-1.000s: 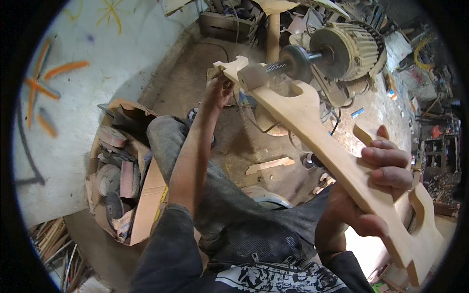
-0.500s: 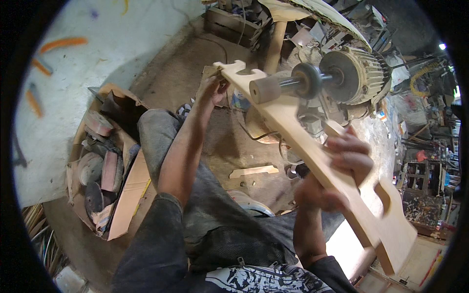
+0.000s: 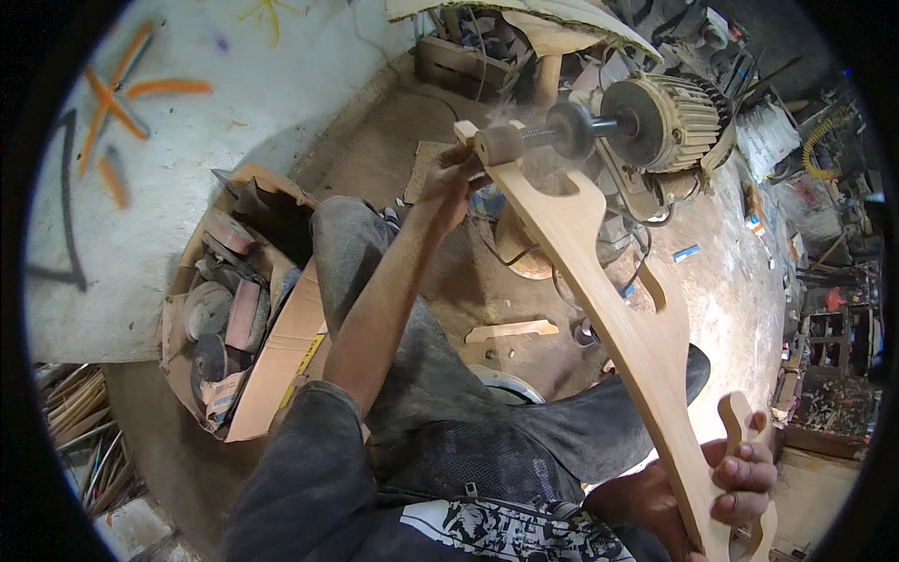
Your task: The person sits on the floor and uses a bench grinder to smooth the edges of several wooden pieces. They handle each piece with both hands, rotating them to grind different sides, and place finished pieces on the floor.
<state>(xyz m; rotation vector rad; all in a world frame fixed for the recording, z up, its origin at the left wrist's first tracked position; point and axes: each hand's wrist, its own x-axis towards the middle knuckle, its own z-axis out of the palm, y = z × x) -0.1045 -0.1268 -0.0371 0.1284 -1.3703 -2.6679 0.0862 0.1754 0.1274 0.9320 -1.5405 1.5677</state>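
A long, pale wooden piece (image 3: 609,309) with hook-shaped cutouts along its right edge slants across the view, from the motor down to the lower right. My left hand (image 3: 453,180) is closed around its far end, just beside a small brown sanding drum (image 3: 499,146). That end lies against or right beneath the drum, and a haze of dust hangs there. Near the lower edge my right hand (image 3: 744,482) grips the other end, fingers curled over the wood by a cutout. The drum sits on a threaded shaft from a ribbed electric motor (image 3: 665,122).
On the left, a cardboard box (image 3: 248,403) holds sanding blocks and discs. A small wooden offcut (image 3: 512,331) lies on the floor beyond my legs. Cables hang below the motor. Cluttered shelves (image 3: 829,365) line the right, and bundled sticks (image 3: 80,412) lie at far left.
The wooden piece has swung and its far end is now at the drum, with dust showing. My right hand has shifted from its middle to the near end. My left hand keeps its end.
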